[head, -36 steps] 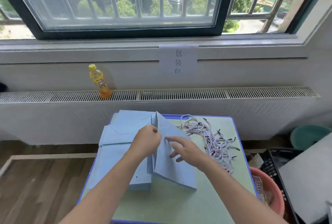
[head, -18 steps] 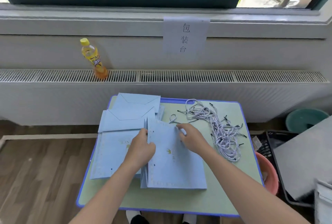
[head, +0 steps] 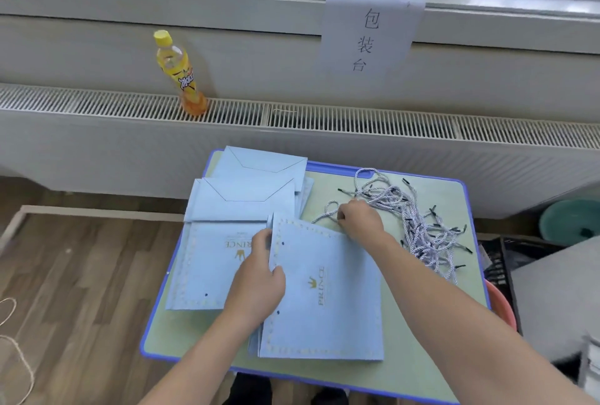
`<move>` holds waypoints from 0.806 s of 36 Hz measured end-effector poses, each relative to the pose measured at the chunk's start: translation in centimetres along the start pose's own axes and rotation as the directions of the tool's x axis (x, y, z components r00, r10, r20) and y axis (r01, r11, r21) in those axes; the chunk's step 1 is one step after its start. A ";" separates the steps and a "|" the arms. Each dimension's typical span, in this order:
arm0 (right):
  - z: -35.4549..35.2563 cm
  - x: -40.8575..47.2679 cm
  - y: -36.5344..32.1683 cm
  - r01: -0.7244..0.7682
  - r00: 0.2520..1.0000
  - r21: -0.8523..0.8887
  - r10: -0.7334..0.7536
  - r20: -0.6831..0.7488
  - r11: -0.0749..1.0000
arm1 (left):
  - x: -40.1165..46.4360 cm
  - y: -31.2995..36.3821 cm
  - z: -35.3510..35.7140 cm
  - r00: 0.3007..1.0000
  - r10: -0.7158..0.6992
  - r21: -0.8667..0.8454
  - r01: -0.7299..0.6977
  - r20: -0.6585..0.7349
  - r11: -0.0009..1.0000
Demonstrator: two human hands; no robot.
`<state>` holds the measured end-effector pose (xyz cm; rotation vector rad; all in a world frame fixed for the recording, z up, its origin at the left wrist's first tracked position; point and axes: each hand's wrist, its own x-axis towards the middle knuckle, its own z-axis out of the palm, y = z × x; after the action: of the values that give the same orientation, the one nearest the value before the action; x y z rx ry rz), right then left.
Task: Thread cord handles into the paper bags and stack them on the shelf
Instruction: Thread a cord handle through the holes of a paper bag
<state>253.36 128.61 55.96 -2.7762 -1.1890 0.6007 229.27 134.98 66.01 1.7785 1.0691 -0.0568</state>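
A flat light-blue paper bag printed PRINCE lies on the small green table, its left edge pinched by my left hand. Under and left of it lies a stack of more blue bags, two with their folded bottoms showing at the far end. A heap of white-and-grey twisted cords with black tips sits on the table's right half. My right hand is closed on the end of one cord at the heap's left side, just beyond the bag's top corner.
A yellow drink bottle stands on the radiator grille behind the table. A paper sign hangs on the sill. A teal bin, a black crate and a pink basin crowd the right. Wooden floor lies to the left.
The upright bag has been laid flat on the table. My right hand left the bag and moved right to the cord heap, closing on a cord. The view has tilted down.
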 end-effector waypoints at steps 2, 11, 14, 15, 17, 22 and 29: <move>-0.7 -0.3 0.1 0.027 0.999 0.041 -0.025 -0.045 0.999 | -0.3 0.2 0.2 0.999 0.037 0.025 -0.037 -0.007 0.999; -7.0 -8.3 -3.7 0.120 0.983 0.547 -0.023 -0.181 0.828 | -1.2 1.9 0.7 0.992 0.119 -0.027 -0.119 0.030 0.993; -7.5 -10.7 -5.1 0.025 1.000 0.758 -0.012 -0.023 0.651 | -1.3 2.6 1.2 0.991 0.135 -0.058 -0.134 0.012 0.989; -7.5 -11.3 -5.4 -0.012 1.000 0.818 -0.015 0.026 0.575 | -1.3 2.7 1.3 0.990 0.140 -0.058 -0.139 0.015 0.989; -7.6 -12.4 -5.8 -0.090 0.995 0.923 -0.008 0.100 0.374 | -1.5 2.8 1.6 0.988 0.152 -0.035 -0.151 0.037 0.988; -8.4 -13.4 -5.7 -0.229 0.973 0.973 -0.014 0.229 0.038 | -1.7 2.8 2.2 0.982 0.187 -0.012 -0.187 0.026 0.982; -8.5 -13.8 -5.5 -0.228 0.974 0.973 0.013 0.228 -0.029 | -1.3 3.2 2.9 0.969 0.246 -0.029 -0.245 0.021 0.969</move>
<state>244.16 123.54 69.45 -1.4297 -0.1211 1.1060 231.89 131.58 67.59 1.8688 0.8219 0.0870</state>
